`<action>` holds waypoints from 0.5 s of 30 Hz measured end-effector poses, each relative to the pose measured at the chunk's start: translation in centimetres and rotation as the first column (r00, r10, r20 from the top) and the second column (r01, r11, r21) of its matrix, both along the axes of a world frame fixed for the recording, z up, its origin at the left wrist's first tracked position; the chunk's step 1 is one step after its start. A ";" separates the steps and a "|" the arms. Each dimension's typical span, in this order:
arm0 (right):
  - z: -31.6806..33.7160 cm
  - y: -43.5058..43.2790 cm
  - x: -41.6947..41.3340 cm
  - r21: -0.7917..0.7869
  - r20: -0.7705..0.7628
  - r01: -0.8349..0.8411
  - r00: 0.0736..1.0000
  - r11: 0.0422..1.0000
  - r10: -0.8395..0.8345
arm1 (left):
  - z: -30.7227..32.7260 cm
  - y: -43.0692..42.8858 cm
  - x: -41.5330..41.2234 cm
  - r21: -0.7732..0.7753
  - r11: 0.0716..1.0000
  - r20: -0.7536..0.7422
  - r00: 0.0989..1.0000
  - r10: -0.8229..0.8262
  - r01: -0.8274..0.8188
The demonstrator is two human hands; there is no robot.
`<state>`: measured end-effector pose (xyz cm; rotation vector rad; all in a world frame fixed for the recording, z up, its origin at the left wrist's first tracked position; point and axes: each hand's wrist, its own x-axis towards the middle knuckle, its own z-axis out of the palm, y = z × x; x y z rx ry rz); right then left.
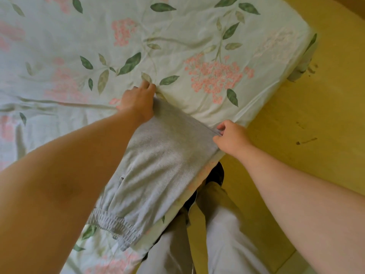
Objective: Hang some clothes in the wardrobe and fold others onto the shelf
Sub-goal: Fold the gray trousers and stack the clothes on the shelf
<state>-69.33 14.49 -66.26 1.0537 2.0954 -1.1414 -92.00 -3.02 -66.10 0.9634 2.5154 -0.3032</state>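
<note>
One soft grey knit garment (162,165), with a gathered elastic band at its near end, lies flat by the edge of one wrinkled pale green floral sheet (197,26). Two bare hands hold its far end. The left hand (138,101) curls over one corner (fingertips hidden), and the right hand (230,138) pinches the other between thumb and fingers. The left forearm covers part of the garment's left side. Smooth yellow floor (296,115) lies beside the bed.

One view only is given, taken from a head-worn camera tilted forward and steeply down, close above the arms (79,165). The bed (177,36) is framed beyond and left of the fingers (147,85), the floor (296,115) right of them.
</note>
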 end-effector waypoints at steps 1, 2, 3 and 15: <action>0.1 0.0 -0.3 -0.002 0.009 -0.022 1.000 1.000 0.022 | 0.1 0.1 -0.3 -0.026 0.999 0.038 0.999 -0.024 0.025; 0.2 0.1 -0.7 -0.009 0.023 -0.044 0.999 0.999 0.044 | 0.3 0.4 -0.8 -0.051 0.998 0.068 0.997 -0.027 0.031; 0.2 0.1 -1.0 -0.015 0.039 -0.067 0.997 0.998 0.068 | 0.5 0.7 -1.3 -0.078 0.996 0.090 0.995 -0.032 0.039; 4.8 -3.4 -1.7 0.108 0.107 -0.266 0.961 0.958 0.254 | 4.0 -1.4 -3.8 -0.175 0.966 0.175 0.971 -0.161 0.192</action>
